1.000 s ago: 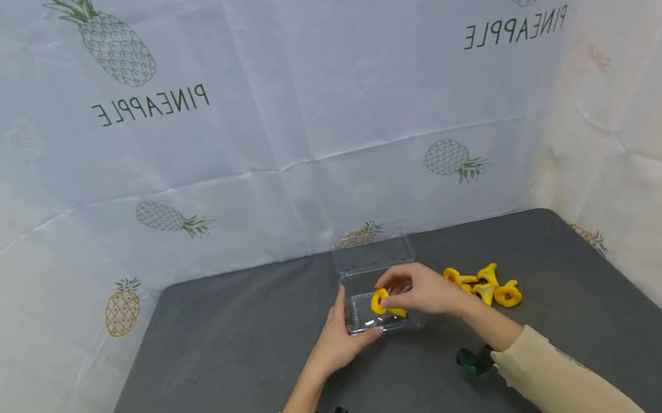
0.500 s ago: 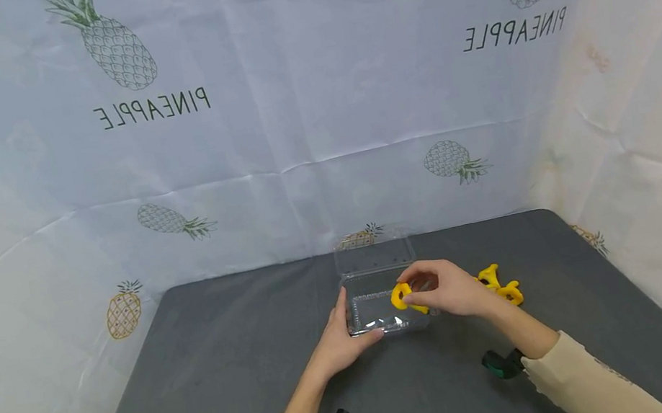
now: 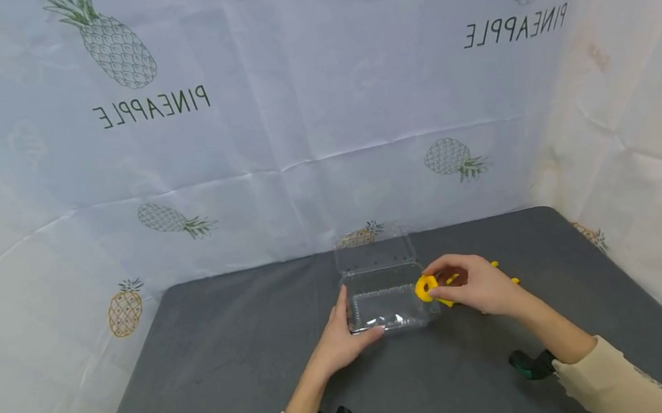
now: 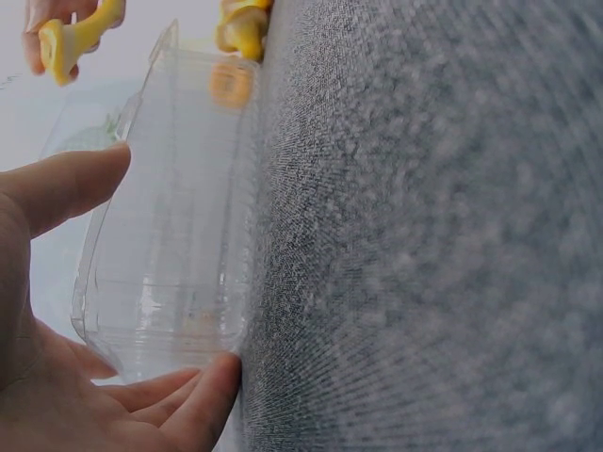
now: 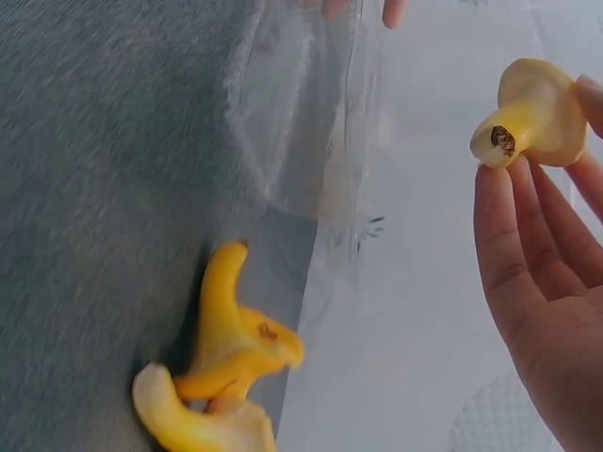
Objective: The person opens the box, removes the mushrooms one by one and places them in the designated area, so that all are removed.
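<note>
My left hand [image 3: 336, 343] holds the left end of a clear plastic clamshell box [image 3: 353, 283], its thumb on the front rim and fingers along the side. The box's lid [image 3: 372, 254] stands raised behind it. At the box's right end, my right hand [image 3: 483, 289] pinches a yellow chanterelle mushroom [image 3: 421, 291] in its fingertips. In the right wrist view this chanterelle [image 5: 542, 108] shows a dark spot at its stem end, and it is held clear of the table. Several more chanterelles [image 5: 221, 330] lie right of the box, mostly hidden behind my right hand in the head view.
A dark grey cloth [image 3: 214, 372] covers the table. White curtains [image 3: 290, 118] printed with pineapples hang behind and at both sides, close to the table's back edge. Black wrist mounts [image 3: 531, 364] stick out below my forearms.
My right hand has moved right with the chanterelle, from above the box's middle to its right end, covering more of the mushrooms on the table. The left hand and box have stayed put.
</note>
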### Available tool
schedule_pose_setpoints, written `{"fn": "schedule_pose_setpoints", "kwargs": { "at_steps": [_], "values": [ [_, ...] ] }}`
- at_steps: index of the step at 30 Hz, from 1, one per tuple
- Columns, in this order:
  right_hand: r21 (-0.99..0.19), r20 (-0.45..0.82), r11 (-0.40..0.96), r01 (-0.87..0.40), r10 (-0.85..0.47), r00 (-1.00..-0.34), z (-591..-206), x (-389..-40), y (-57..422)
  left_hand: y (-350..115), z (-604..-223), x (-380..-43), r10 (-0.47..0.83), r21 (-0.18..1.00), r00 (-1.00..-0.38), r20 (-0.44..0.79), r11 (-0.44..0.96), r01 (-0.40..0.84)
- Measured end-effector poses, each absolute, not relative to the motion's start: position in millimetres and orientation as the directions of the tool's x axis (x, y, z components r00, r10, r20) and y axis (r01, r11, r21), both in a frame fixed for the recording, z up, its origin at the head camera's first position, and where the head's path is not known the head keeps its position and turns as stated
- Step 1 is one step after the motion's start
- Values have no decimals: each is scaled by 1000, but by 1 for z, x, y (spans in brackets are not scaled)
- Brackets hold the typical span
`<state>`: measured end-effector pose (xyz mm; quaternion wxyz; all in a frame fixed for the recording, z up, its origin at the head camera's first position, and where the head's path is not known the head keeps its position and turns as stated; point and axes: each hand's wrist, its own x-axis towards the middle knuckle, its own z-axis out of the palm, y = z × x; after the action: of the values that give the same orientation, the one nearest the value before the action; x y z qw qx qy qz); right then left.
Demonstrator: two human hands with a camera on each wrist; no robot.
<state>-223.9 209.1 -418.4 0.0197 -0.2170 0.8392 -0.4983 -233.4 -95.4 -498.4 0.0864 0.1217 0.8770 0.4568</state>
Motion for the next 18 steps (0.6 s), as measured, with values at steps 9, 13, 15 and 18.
{"fn": "schedule_pose_setpoints", "kwargs": {
  "at_steps": [9, 13, 15, 18],
  "values": [
    [-844, 211, 407, -350, -348, -913, -423, -216, 233, -95, -498, -232, 300, 824, -953, -40, 549, 139],
    [-822, 234, 433, -369, -335, -913, -428, -213, 244, -96, -498, -233, 299, 826, -953, -43, 547, 134],
    [-809, 243, 450, -377, -327, -913, -430, -213, 249, -96, -498, -233, 301, 828, -953, -38, 544, 139],
    [-796, 243, 473, -377, -321, -916, -434, -211, 254, -96, -498, -233, 303, 827, -953, -31, 543, 146]
  ]
}}
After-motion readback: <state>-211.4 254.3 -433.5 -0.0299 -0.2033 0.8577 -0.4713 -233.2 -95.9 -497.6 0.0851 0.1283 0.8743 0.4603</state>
